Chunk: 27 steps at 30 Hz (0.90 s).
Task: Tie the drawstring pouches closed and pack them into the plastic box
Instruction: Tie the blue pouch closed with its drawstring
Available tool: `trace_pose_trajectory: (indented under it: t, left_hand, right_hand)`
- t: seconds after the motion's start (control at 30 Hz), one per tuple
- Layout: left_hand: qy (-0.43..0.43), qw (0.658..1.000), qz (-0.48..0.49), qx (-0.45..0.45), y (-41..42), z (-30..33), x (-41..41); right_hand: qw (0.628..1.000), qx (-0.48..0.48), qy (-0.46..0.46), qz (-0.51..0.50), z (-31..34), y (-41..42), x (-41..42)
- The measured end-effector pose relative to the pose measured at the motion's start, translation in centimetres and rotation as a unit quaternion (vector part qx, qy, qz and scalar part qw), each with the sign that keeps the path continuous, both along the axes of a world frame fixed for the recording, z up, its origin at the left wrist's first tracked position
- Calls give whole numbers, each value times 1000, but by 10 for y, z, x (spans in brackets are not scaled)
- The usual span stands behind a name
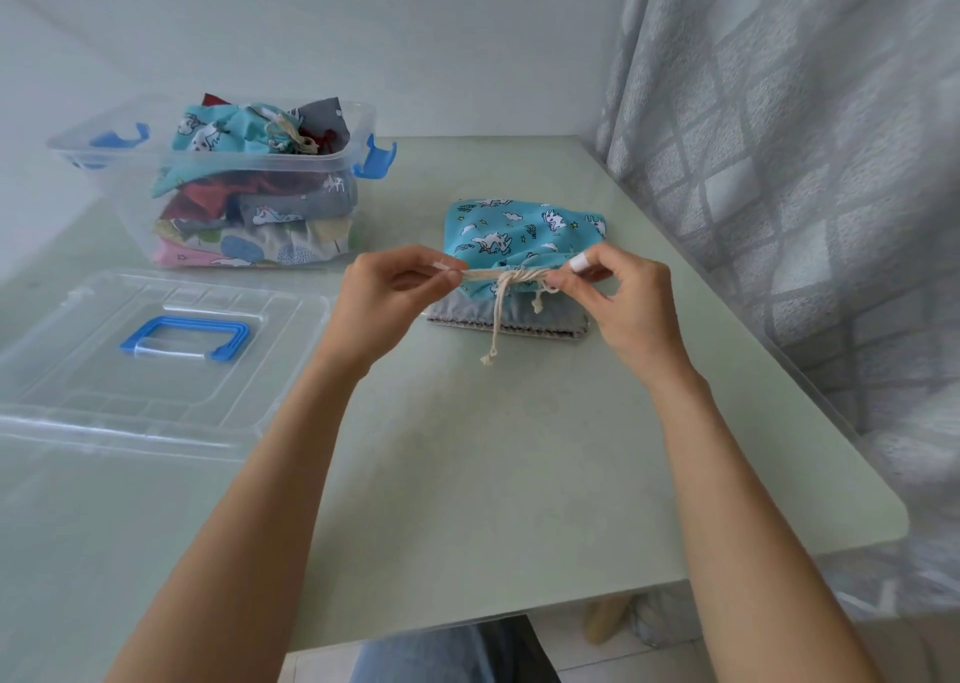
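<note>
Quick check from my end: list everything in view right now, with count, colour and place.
Turquoise unicorn-print drawstring pouch: one, on table centre, neck gathered.
Cream cotton drawstring: one, wrapped round the pouch neck, end trailing.
Grey cloth piece: one, under the pouch.
Clear plastic box with blue latches: one, table's far left, filled with mixed-colour pouches.
Clear plastic lid with blue handle: one, near left.
Pale green table: one.
Grey patterned curtain: right side.
Left hand: pinching the drawstring.
Right hand: pinching the drawstring.
</note>
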<state>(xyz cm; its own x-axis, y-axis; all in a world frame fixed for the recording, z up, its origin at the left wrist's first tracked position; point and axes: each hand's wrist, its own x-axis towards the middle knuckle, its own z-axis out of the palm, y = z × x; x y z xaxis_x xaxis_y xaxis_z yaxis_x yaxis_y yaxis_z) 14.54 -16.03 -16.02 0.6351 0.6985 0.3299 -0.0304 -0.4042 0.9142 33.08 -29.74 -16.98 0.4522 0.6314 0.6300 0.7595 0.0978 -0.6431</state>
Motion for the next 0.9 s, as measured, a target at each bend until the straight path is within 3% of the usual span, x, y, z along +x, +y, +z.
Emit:
trace_pose_trajectory:
  t: [0.2,0.3,0.4,0.53,0.67,0.77,0.9]
  left_hand:
    - [49,999,20,0,-3,-4,-2]
    - [75,996,49,26,0,-8,-3]
    - [115,986,85,85,2,-8,-3]
    - [170,968,121,138,1,-8,-3]
    - [207,960,123,145,0,-13,-5]
    - [194,973,73,98,-2,-20,-5]
    - [131,989,-18,62,-7,-24,-11]
  right_hand:
    - [994,-2,108,22,-2,-12,-18]
    - [994,-13,105,9,0,-16,-21]
    - [999,-42,2,-30,1,-21,-21]
    - [978,-102,-171,-58,-1,-29,-25]
    - [961,-146,-229,-42,-6,-37,-28]
    - [962,-175,-200,-55,-10,-42,-23]
    - [982,-175,-66,-12,-10,-50,-13]
